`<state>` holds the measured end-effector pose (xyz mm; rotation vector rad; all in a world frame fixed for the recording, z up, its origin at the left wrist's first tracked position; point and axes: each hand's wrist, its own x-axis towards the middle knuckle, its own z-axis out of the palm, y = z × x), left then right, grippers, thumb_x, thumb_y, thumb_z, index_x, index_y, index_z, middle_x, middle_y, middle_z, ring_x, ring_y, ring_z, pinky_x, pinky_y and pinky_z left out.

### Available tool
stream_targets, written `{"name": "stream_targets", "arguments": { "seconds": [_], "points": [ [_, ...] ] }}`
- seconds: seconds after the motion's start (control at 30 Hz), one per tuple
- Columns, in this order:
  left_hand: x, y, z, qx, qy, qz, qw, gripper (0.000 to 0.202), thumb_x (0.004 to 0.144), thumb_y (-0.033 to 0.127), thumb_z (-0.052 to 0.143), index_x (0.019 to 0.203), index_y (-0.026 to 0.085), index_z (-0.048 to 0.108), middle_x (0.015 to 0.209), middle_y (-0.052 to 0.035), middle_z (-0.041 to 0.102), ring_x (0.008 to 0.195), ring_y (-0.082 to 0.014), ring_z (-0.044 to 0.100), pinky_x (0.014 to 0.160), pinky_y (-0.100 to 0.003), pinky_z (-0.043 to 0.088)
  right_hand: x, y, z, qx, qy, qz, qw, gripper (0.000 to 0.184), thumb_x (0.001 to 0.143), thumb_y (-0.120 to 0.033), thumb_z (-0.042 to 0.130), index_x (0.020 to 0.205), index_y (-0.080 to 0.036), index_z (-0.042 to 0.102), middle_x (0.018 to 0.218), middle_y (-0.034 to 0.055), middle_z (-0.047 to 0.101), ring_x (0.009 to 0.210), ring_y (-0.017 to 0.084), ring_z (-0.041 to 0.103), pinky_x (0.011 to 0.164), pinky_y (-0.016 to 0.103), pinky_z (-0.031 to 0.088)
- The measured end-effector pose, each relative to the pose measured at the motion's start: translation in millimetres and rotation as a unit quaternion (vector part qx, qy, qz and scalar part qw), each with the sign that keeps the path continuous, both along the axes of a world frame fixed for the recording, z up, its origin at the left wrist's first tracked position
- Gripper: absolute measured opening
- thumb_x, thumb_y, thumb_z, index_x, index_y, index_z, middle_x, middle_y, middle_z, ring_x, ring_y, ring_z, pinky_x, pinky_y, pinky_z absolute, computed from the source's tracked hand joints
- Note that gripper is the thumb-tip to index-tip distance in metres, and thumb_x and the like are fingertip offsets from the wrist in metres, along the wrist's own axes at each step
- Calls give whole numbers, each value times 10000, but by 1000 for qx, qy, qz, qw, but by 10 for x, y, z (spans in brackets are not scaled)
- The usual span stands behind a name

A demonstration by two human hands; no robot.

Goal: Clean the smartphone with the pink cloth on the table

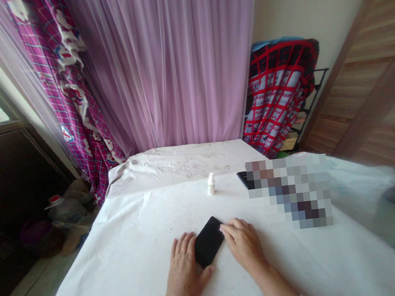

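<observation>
A black smartphone (209,242) lies tilted across the white-covered table, its dark face up. My left hand (184,268) holds the phone at its left side and lower corner, fingers along the edge and thumb at the bottom. At the phone's upper right edge, my right hand (243,242) is closed in a pinch. A small pale pinkish piece (221,229) shows at its fingertips, too small for me to name. Beyond the phone stands a small white dropper-type bottle (211,184), upright and apart from both hands.
A dark flat object (244,179) lies at the right, partly hidden by a blurred patch (291,194). Purple curtains (174,65) hang behind the table (130,250). A red-capped plastic jug (67,209) stands on the floor at left. A red-patterned cloth (280,91) drapes over a rack.
</observation>
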<state>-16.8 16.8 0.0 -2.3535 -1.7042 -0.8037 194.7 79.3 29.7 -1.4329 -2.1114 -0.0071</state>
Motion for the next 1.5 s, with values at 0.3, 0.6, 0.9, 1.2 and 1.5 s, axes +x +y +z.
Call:
{"name": "stream_targets", "arguments": {
  "seconds": [0.3, 0.6, 0.9, 1.2, 1.5],
  "points": [
    [0, -6, -2, -1, 6, 1, 1000, 681, 829, 608, 592, 1323, 149, 497, 1317, -166, 608, 1236, -342, 551, 1043, -553, 420, -70, -166, 21, -5, 24, 37, 999, 178, 906, -162, 573, 886, -255, 723, 844, 22, 656, 805, 173, 577, 734, 301, 323],
    [-8, 3, -15, -5, -3, -1, 1000, 696, 821, 614, 599, 1335, 156, 492, 1321, -161, 604, 1241, -342, 544, 1054, -561, 402, -46, -184, 53, -28, 20, 32, 999, 188, 907, -172, 575, 893, -274, 733, 863, 13, 665, 817, 163, 591, 747, 293, 346],
    [-8, -19, -23, 5, 13, 2, 1000, 697, 787, 655, 605, 1283, 169, 535, 1265, -172, 638, 1185, -356, 584, 1038, -561, 399, 183, 147, -106, -6, 126, -40, 991, 279, 902, -254, 485, 903, -229, 762, 916, 67, 711, 808, 184, 659, 737, 284, 465],
    [87, -274, 464, -153, 34, -75, 985, 288, 811, 241, 617, 1074, 355, 644, 1129, 21, 708, 1090, -228, 642, 1087, -532, 369, 306, 215, -118, -13, 363, -22, 931, 309, 860, -382, 519, 885, -194, 763, 880, 94, 724, 802, 198, 683, 696, 289, 549],
    [222, 498, 872, -84, 174, -193, 962, 793, 740, -31, 534, 1406, 386, 432, 1524, -30, 414, 1411, -246, 361, 1167, -525, 240, 293, 208, -93, -33, 401, -15, 916, 318, 843, -409, 532, 880, -197, 766, 888, 97, 728, 821, 207, 684, 706, 301, 550]
  ]
}}
